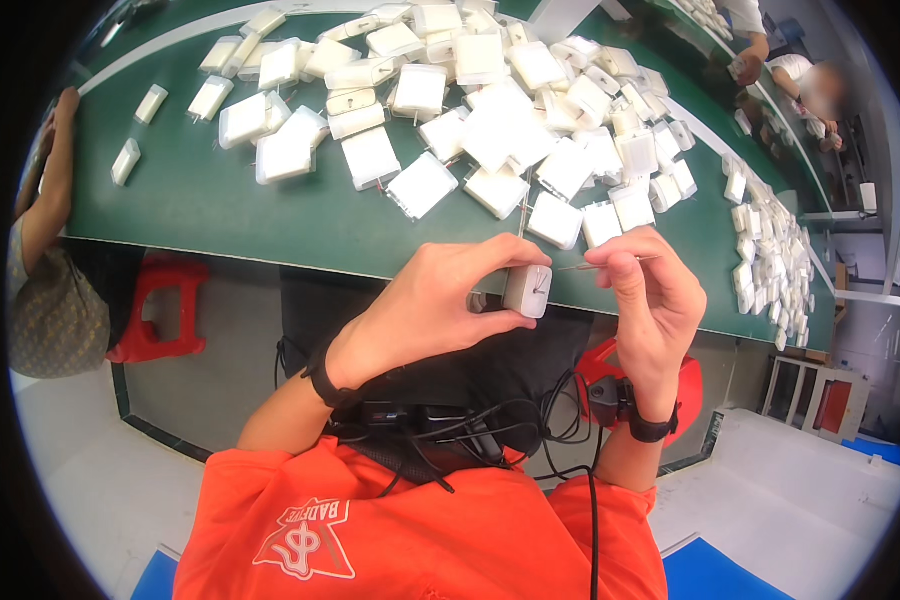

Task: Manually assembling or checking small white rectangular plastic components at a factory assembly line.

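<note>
My left hand (425,290) is closed at the table's near edge, pinching a small white box-shaped part (521,296) between thumb and fingers. The end face of this part is turned to the right and shows a dark wire or pin in it. Just to the right, my right hand (655,305) is closed on a thin metal rod (582,267) held between thumb and fingertips. Its tip points left, close to the part; whether they touch I cannot tell. Beyond both hands lies a large heap of similar white parts (495,125), several with thin metal leads sticking out.
The green table (220,205) spans the view. Two loose white parts lie at its left. Another pile (767,250) is at the right. Red stools (165,310) stand below. Black cables (470,430) lie over my lap. Another person's arm (58,170) rests at the left; more people are far right.
</note>
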`<state>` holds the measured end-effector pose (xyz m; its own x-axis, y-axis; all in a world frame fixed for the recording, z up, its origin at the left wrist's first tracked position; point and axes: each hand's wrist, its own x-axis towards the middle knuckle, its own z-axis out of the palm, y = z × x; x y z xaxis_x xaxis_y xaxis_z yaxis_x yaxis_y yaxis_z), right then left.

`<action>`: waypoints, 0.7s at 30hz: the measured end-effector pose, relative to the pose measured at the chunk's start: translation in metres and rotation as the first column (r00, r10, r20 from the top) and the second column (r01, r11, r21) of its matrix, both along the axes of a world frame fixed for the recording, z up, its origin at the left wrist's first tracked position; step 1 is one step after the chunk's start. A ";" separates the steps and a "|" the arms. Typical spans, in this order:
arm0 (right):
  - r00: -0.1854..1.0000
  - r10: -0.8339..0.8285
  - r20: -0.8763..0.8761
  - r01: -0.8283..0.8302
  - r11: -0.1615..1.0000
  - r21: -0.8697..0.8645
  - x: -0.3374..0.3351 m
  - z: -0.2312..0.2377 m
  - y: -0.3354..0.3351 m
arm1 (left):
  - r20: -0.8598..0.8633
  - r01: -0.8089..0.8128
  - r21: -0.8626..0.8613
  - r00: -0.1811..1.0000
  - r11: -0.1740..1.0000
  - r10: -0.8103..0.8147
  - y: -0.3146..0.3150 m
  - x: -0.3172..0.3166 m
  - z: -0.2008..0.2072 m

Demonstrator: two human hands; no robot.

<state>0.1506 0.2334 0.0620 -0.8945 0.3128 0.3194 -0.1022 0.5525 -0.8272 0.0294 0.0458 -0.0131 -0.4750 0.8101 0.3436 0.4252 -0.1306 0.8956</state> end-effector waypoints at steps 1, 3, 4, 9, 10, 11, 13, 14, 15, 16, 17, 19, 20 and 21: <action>1.000 -0.002 0.008 0.002 0.998 -0.058 0.000 -0.002 -0.001 | 0.000 0.000 -0.001 1.000 1.000 0.000 0.000 0.000 0.000; 1.000 -0.002 0.017 0.004 0.993 -0.117 -0.001 -0.007 -0.003 | 0.019 0.004 0.003 1.000 1.000 -0.004 0.000 0.000 0.000; 1.000 0.007 0.000 -0.007 0.995 -0.095 -0.002 -0.010 -0.002 | 0.019 0.004 0.003 1.000 1.000 -0.004 0.001 0.000 0.000; 1.000 0.019 -0.014 -0.020 0.998 -0.057 -0.003 -0.013 -0.002 | 0.001 -0.022 0.047 1.000 0.999 0.022 0.002 0.001 -0.001; 1.000 0.011 -0.008 -0.012 0.999 -0.049 -0.003 -0.014 -0.002 | 0.001 -0.022 0.047 1.000 0.999 0.022 0.002 0.001 -0.002; 1.000 0.004 -0.002 -0.004 0.999 -0.042 -0.004 -0.014 -0.002 | 0.001 -0.023 0.051 1.000 0.998 0.023 0.002 0.001 -0.002; 1.000 0.005 0.006 -0.005 0.999 -0.039 -0.004 -0.015 -0.002 | 0.001 -0.024 0.055 1.000 0.998 0.024 0.002 0.002 -0.002; 1.000 0.006 0.013 -0.006 0.999 -0.036 -0.004 -0.015 -0.002 | 0.003 -0.026 0.052 1.000 0.998 0.025 0.002 0.002 -0.002; 1.000 0.006 0.014 -0.006 0.999 -0.037 -0.004 -0.015 -0.003 | 0.005 -0.027 0.049 1.000 0.998 0.027 0.002 0.002 -0.002; 1.000 0.001 0.017 0.000 0.999 -0.042 -0.004 -0.015 -0.003 | 0.006 -0.027 0.049 1.000 0.998 0.026 0.002 0.002 -0.002; 1.000 -0.005 0.019 0.006 0.999 -0.047 -0.004 -0.015 -0.003 | 0.005 -0.028 0.050 1.000 0.998 0.028 0.002 0.002 -0.002; 1.000 -0.005 0.025 0.005 1.000 -0.024 -0.004 -0.013 -0.003 | 0.006 -0.030 0.051 1.000 0.998 0.030 0.003 0.002 -0.002; 1.000 -0.004 0.029 0.004 1.000 -0.001 -0.005 -0.013 -0.003 | 0.006 -0.030 0.049 1.000 0.998 0.029 0.003 0.002 -0.002; 1.000 -0.004 0.030 0.004 1.000 -0.002 -0.005 -0.013 -0.003 | 0.006 -0.030 0.046 1.000 0.998 0.029 0.003 0.002 -0.002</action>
<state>0.1459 0.2301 0.0493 -0.9024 0.3170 0.2919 -0.0751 0.5514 -0.8309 0.0313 0.0483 -0.0154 -0.5005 0.7791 0.3775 0.4243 -0.1594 0.8914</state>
